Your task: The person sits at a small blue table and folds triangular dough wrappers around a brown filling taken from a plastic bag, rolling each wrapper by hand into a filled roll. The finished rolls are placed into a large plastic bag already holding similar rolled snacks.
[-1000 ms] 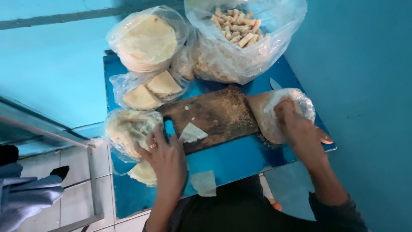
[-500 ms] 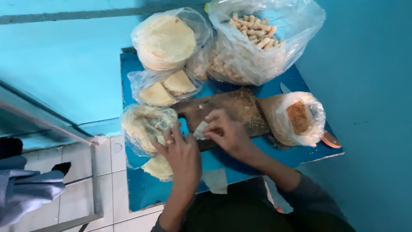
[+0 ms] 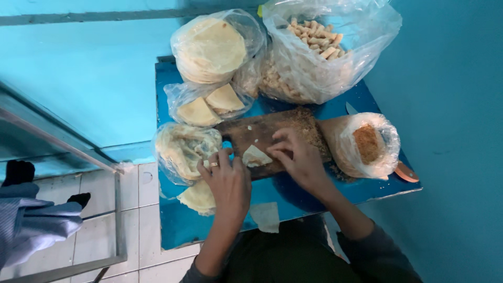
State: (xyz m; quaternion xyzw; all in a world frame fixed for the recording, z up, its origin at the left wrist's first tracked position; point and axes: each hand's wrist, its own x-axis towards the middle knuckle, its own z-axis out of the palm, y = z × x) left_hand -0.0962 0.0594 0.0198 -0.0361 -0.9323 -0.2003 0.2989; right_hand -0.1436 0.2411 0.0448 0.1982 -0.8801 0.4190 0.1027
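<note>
A small pale dough wrapper (image 3: 255, 155) lies on a dark wooden cutting board (image 3: 272, 131) on a blue table (image 3: 293, 196). My left hand (image 3: 226, 181), with a ring on one finger, touches the wrapper's left edge. My right hand (image 3: 296, 157) rests its fingertips on the wrapper's right side, fingers curled over it. To the right, a plastic bag holds a bowl of brown crumbly filling (image 3: 367, 142). At my left hand's side sits a bag of torn pale wrappers (image 3: 183, 149).
At the back stand a bag of round flat wrappers (image 3: 212, 50), a bag of wedge-cut wrappers (image 3: 209, 105) and a big bag of rolled pieces (image 3: 319, 42). A knife (image 3: 403, 170) lies behind the filling. Loose wrapper pieces (image 3: 264, 216) lie near the front edge. Tiled floor is left.
My right hand left the filling bag and came over to the wrapper on the board. My left hand stayed at the wrapper's left edge. The camera view shifted and closed in.
</note>
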